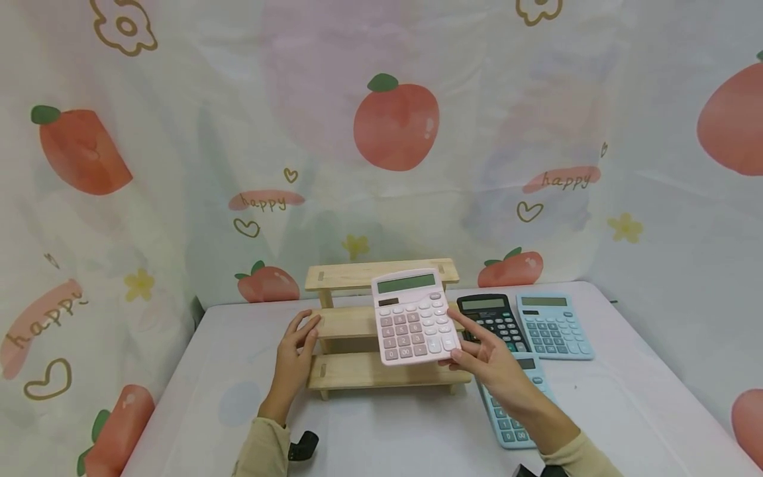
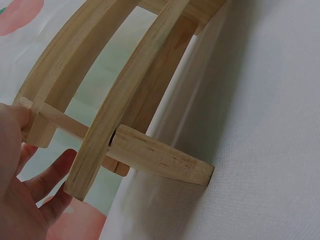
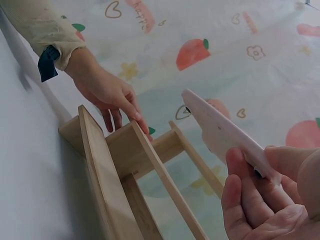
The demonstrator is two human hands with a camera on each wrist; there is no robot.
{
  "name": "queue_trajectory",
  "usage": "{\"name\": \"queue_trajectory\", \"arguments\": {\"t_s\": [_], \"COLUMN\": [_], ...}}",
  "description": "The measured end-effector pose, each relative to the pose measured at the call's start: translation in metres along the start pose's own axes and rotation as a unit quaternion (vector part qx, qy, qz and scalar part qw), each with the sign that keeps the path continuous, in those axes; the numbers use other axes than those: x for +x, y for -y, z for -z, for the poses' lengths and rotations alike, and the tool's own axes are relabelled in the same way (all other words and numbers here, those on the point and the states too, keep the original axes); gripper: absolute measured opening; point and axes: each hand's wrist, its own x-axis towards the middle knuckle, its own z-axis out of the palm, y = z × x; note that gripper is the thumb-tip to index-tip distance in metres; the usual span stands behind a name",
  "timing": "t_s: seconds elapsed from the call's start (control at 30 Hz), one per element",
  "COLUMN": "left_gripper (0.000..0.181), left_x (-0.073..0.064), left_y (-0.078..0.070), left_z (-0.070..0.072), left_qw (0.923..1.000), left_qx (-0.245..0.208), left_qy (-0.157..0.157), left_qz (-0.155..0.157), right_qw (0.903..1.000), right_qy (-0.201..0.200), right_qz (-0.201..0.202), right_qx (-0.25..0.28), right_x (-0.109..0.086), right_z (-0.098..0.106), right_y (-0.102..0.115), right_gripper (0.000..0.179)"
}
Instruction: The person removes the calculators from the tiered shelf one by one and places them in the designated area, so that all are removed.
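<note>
A pink calculator (image 1: 411,324) is held up in front of the three-tier wooden shelf (image 1: 352,322), its keys and screen facing the head camera. My right hand (image 1: 491,364) pinches it at the lower right edge; the right wrist view shows the calculator (image 3: 225,127) edge-on, with the thumb on one side and fingers on the other. At the shelf's left end, my left hand (image 1: 295,358) holds the middle board. In the left wrist view the left hand (image 2: 25,195) has its thumb against a board end, other fingers lower down.
Right of the shelf lie a black calculator (image 1: 491,318) and a light blue calculator (image 1: 551,324). Another blue calculator (image 1: 507,427) lies nearer, partly behind the right hand. A white cloth (image 1: 381,437) covers the table; a fruit-printed curtain (image 1: 477,119) hangs behind.
</note>
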Motion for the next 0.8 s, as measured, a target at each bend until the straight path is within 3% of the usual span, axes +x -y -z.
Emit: {"name": "queue_trajectory", "arguments": {"t_s": [0.2, 0.63, 0.8], "left_gripper": [0.034, 0.034, 0.034], "left_x": [-0.001, -0.001, -0.001], "left_y": [-0.001, 0.002, 0.001], "left_z": [0.002, 0.0, 0.001], "left_qw": [0.9998, 1.0, 1.0], "left_qx": [-0.003, -0.002, -0.003], "left_qy": [0.01, 0.005, 0.005], "left_qz": [0.015, 0.005, 0.006], "right_qw": [1.0, 0.9999, 0.9984], "right_qy": [-0.003, -0.016, -0.042], "right_qz": [0.004, 0.003, -0.029], "right_qx": [-0.008, -0.004, -0.027], "right_x": [-0.006, -0.022, -0.03], "right_z": [0.004, 0.015, 0.017], "right_y": [0.0, -0.004, -0.005], "right_gripper": [0.073, 0.073, 0.073]}}
